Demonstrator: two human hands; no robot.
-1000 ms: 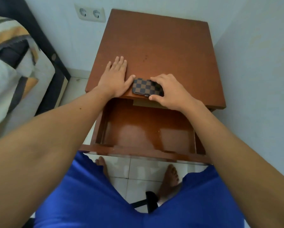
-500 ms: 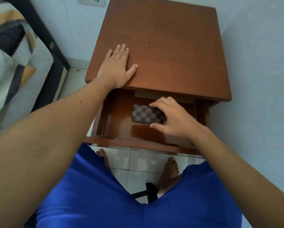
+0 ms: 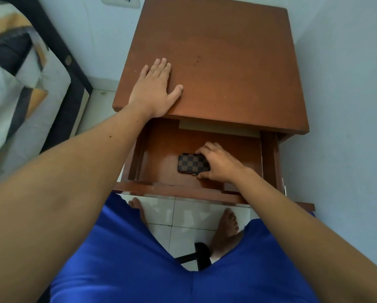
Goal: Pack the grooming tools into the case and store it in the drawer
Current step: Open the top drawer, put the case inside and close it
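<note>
Looked down on a brown wooden nightstand, its top surface (image 3: 227,62) set into a corner of pale walls, with a bed (image 3: 19,73) near on the left. Found the drawer (image 3: 159,149) pulled well out over the tiled floor (image 3: 189,213), shallow, open, glossy at the bottom. Had the left hand (image 3: 154,88) laid flat on the front left corner of the surface, palm down, fingers spread, grasping nothing. Had the right hand (image 3: 220,164) down inside the drawer, closed around the right end of the case (image 3: 191,163), fingers curled over the far edge and thumb (image 3: 203,176) against the near edge. Saw the case lying level near the middle of the drawer bottom, shut; could not tell whether fully resting on the wood or held just clear of it. Judged the case small, light and stiff: a brown checkered box with rounded corners and a smooth, possibly slick covering, firm enough to be pinched across its width without giving. Noted what looked like a small metal clasp (image 3: 193,174) on the near edge, just beside the thumb; thought it best gripped by the long edges, away from that catch, lest it spring open and spill the tools. Judged the packing done, with only the letting go and the pushing shut of the drawer left.
</note>
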